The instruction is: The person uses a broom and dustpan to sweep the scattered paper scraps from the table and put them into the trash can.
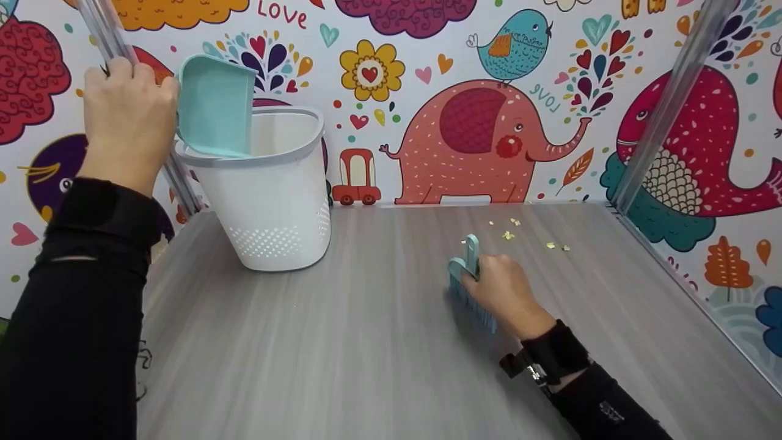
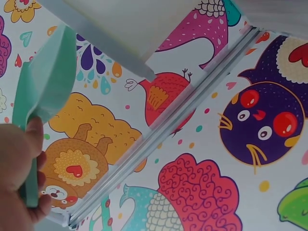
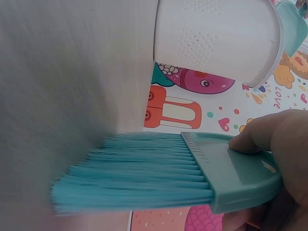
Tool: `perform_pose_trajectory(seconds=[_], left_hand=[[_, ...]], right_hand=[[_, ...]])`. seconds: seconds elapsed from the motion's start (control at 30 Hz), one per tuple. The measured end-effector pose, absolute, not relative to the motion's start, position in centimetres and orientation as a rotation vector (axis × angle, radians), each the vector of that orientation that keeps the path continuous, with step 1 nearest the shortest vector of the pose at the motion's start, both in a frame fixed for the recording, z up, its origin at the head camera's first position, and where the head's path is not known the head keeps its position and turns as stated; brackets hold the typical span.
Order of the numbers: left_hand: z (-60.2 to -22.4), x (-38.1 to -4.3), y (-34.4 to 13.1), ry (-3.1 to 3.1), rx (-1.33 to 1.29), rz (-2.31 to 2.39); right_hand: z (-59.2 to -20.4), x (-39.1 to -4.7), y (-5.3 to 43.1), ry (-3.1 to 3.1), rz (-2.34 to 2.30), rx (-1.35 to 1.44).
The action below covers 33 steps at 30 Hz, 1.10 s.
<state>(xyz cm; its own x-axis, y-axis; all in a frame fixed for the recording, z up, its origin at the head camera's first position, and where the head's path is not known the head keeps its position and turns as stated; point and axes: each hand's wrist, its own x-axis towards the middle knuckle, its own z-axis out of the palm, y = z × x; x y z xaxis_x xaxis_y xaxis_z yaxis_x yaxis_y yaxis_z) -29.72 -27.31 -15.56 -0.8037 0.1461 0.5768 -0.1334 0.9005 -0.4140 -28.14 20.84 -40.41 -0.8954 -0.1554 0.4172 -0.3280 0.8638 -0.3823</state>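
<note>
My left hand [image 1: 129, 113] grips the handle of a teal dustpan [image 1: 215, 105], which is tipped up at the left rim of a white bin [image 1: 278, 201]. In the left wrist view the dustpan [image 2: 48, 79] shows its side, the thumb and fingers wrapped around its handle. My right hand [image 1: 508, 293] holds a teal hand brush [image 1: 469, 278] over the table, bristles downward. Seen from the right wrist, the brush's blue bristles [image 3: 139, 173] reach to the tabletop, with the thumb on its plastic head. Small yellowish scraps [image 1: 508, 235] lie beyond the brush. The bin's inside is mostly hidden.
The grey wood-grain table [image 1: 379, 342] runs back to a wall [image 1: 427, 67] printed with cartoon animals. The bin stands at the back left. Clear plastic posts [image 1: 666, 116] rise at the back corners.
</note>
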Motion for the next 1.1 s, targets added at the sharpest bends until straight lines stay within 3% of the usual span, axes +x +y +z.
perform_pose_trajectory(seconds=[0.57,1.1], left_hand=[[-15.8,-29.1,-27.6,-2.633,0.115,-0.093],[-20.7,-28.4,-22.7,-2.659,-0.161,-0.514]], right_hand=[[-40.5,-28.0,20.9,-2.653,0.646,0.365],[-40.4,-27.9,20.9,-2.667,0.673,0.370]])
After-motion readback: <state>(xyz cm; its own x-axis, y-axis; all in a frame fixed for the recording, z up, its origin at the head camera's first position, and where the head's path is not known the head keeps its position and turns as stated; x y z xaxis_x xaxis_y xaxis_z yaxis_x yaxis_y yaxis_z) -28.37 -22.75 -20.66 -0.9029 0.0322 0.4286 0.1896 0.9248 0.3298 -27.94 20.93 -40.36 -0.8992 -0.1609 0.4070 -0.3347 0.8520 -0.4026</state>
